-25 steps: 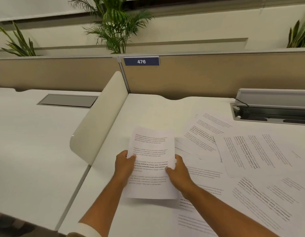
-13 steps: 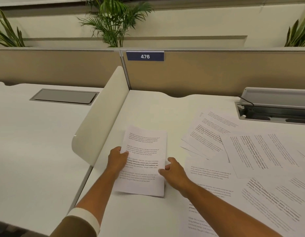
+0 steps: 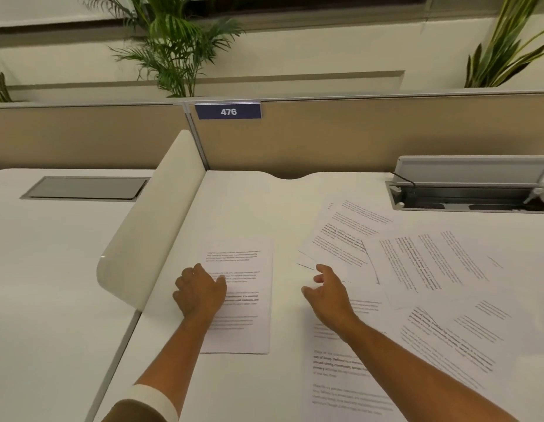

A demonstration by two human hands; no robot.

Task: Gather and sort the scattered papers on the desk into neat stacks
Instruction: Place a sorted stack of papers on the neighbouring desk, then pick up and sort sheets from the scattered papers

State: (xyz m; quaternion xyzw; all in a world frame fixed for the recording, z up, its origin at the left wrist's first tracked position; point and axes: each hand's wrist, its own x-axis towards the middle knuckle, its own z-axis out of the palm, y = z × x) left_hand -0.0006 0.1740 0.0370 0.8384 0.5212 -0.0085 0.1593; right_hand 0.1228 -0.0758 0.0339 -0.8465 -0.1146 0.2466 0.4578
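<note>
White papers [image 3: 432, 263] printed with black lines of text lie on a white desk [image 3: 249, 202], backed by a tan partition [image 3: 325, 138] bearing a navy sign [image 3: 228, 111] with white numerals.

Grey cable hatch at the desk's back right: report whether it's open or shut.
Open. The grey metal cable hatch's lid is tipped up at the back, exposing the dark trough and a black cable.

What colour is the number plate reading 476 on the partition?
Dark navy blue with white digits: the number plate, clearest in the head view.

White table [image 3: 249, 208]: squared paper stack [image 3: 246, 300] lies flat at left; loose printed sheets [image 3: 432, 269] overlap, scattered across right side.
</note>
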